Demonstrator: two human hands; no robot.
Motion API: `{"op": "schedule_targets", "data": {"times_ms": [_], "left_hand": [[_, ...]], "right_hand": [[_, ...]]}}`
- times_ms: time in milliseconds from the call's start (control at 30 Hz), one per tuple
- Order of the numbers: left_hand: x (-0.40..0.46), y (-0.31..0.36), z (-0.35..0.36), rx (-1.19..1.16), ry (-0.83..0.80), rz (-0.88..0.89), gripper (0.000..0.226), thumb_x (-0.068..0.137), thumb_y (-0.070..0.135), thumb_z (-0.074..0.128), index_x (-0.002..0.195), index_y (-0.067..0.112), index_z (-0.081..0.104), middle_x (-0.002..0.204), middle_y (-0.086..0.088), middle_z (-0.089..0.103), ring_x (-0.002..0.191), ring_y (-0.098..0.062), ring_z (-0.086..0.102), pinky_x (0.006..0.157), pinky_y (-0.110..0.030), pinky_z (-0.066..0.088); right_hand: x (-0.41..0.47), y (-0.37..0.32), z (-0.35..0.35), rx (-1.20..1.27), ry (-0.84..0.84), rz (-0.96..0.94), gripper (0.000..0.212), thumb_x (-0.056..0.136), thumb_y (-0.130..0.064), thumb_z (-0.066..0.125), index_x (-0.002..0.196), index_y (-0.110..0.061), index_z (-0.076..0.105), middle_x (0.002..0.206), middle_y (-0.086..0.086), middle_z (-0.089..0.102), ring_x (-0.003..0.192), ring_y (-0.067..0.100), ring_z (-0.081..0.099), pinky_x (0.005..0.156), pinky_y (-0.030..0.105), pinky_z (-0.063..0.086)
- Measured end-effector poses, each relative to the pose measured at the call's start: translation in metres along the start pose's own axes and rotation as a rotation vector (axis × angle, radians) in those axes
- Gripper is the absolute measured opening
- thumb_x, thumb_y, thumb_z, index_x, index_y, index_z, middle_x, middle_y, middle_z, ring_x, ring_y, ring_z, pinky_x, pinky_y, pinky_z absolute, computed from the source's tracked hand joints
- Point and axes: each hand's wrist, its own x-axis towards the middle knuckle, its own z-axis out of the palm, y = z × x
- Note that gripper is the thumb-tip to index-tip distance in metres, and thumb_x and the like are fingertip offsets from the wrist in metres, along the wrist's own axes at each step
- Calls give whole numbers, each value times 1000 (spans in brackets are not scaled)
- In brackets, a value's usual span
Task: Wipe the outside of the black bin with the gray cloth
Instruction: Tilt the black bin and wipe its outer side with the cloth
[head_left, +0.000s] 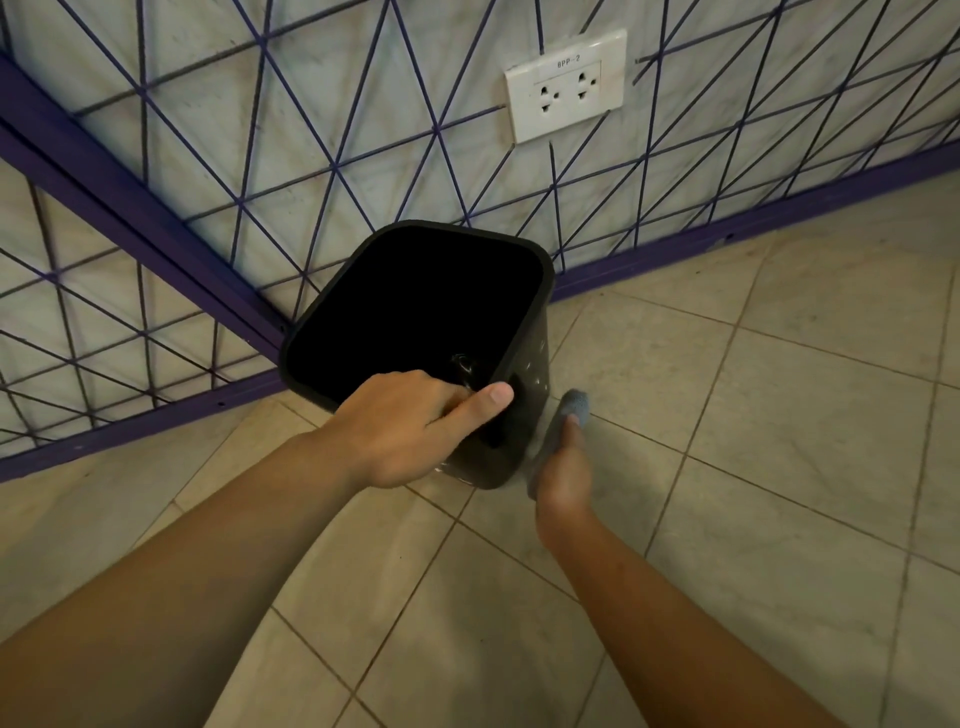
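Where the two purple-lined walls meet at the frame's centre, the black plastic rectangular bin (415, 322) is seen on the beige tiled floor (727, 467). Its near rim is gripped by the left hand (410, 426), fingers curled inside (thumb laid along the edge). Just right of it, the gray cloth (563, 421) is pressed against the bin's right outer wall by the right hand (563, 475), curled round it. A white double wall socket (566, 85) is seen at upper right.

Black bin (530, 364) sits tight in the corner: patterned walls (311, 130) block 9 through 1 o'clock. I see open floor tiles (727, 415) from 3 to 7.
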Motion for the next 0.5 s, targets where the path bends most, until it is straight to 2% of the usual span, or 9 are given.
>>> {"op": "schedule_targets", "data": {"times_ms": [33, 100, 200, 267, 300, 333, 367, 433, 500], "left_hand": [[1, 0, -4, -7, -90, -26, 78, 81, 84, 13, 95, 30, 68, 81, 11, 66, 76, -4, 62, 69, -26, 47], [4, 1, -11, -90, -240, -95, 65, 88, 76, 29, 125, 32, 59, 106, 11, 65, 99, -7, 62, 84, -30, 50], [8, 10, -6, -208, -262, -136, 42, 100, 51, 39, 129, 26, 54, 107, 8, 63, 104, -9, 60, 85, -27, 49], [5, 18, 3, -181, -172, -150, 47, 101, 53, 31, 131, 25, 53, 108, 4, 66, 101, -11, 62, 87, -32, 52], [3, 23, 6, -125, -112, -139, 55, 99, 59, 24, 129, 25, 54, 105, 2, 68, 97, -13, 64, 85, -37, 54], [1, 25, 7, -65, -65, -124, 64, 95, 65, 17, 124, 25, 56, 100, 1, 69, 92, -15, 66, 82, -41, 55], [0, 26, 7, -24, -31, -110, 69, 92, 67, 12, 119, 25, 59, 95, 1, 70, 87, -15, 66, 79, -42, 55], [0, 24, 7, -6, 0, -88, 67, 93, 65, 11, 110, 25, 62, 86, 3, 70, 79, -13, 66, 75, -39, 54], [1, 23, 8, 12, 10, -67, 58, 96, 61, 12, 92, 28, 60, 73, 5, 65, 68, -9, 62, 64, -32, 50]], "right_hand": [[-1, 1, -2, 11, 14, -12, 60, 106, -49, 30, 156, -15, 29, 155, 11, 42, 142, 25, 40, 104, 29, 35], [-3, 0, -5, 10, 35, -44, 59, 106, -46, 33, 154, -14, 32, 143, 8, 49, 136, 22, 45, 100, 28, 33], [-5, -4, -3, -24, 1, -112, 58, 106, -46, 32, 154, -14, 33, 123, 1, 53, 106, 8, 53, 92, 18, 37], [-8, -6, 5, -72, -52, -158, 56, 105, -47, 31, 152, -16, 38, 124, -3, 59, 97, 1, 56, 79, 11, 43], [-8, -7, 12, -91, -86, -187, 55, 105, -47, 31, 150, -17, 41, 133, -1, 59, 103, 0, 59, 79, 12, 46], [-8, -8, 21, -100, -123, -228, 53, 105, -47, 31, 148, -18, 44, 141, 0, 57, 113, -1, 60, 86, 14, 49], [-10, -9, 32, -113, -147, -272, 53, 104, -48, 32, 148, -19, 44, 148, 1, 52, 125, -2, 56, 100, 19, 49], [-16, -13, 50, -118, -171, -325, 67, 100, -57, 34, 155, -20, 35, 161, 3, 36, 149, 11, 33, 124, 37, 29], [-11, -20, 58, -85, -131, -350, 67, 102, -57, 32, 157, -19, 32, 164, 7, 31, 154, 22, 24, 126, 47, 20]]}}
